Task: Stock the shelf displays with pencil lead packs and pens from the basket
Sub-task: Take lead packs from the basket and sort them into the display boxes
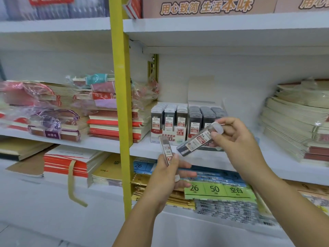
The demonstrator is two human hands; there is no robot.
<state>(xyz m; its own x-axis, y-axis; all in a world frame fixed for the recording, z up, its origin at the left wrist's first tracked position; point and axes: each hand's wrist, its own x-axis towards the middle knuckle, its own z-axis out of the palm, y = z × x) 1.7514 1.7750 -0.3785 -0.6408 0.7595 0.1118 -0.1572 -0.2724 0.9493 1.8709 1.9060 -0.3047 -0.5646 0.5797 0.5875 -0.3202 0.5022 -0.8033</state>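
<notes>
My left hand grips the lower end of one clear pencil lead pack, which stands nearly upright. My right hand pinches a second lead pack near its white cap, tilted down to the left. Both packs hover just in front of two display boxes on the middle shelf: the left display box, marked HB 0.5, and the right display box, each holding rows of the same packs. No basket or pens are in view.
A yellow upright post splits the shelving. Stacks of notebooks lie left of the displays, and more stacks sit at the right. Paper pads with green labels fill the shelf below. The white shelf edge runs under the displays.
</notes>
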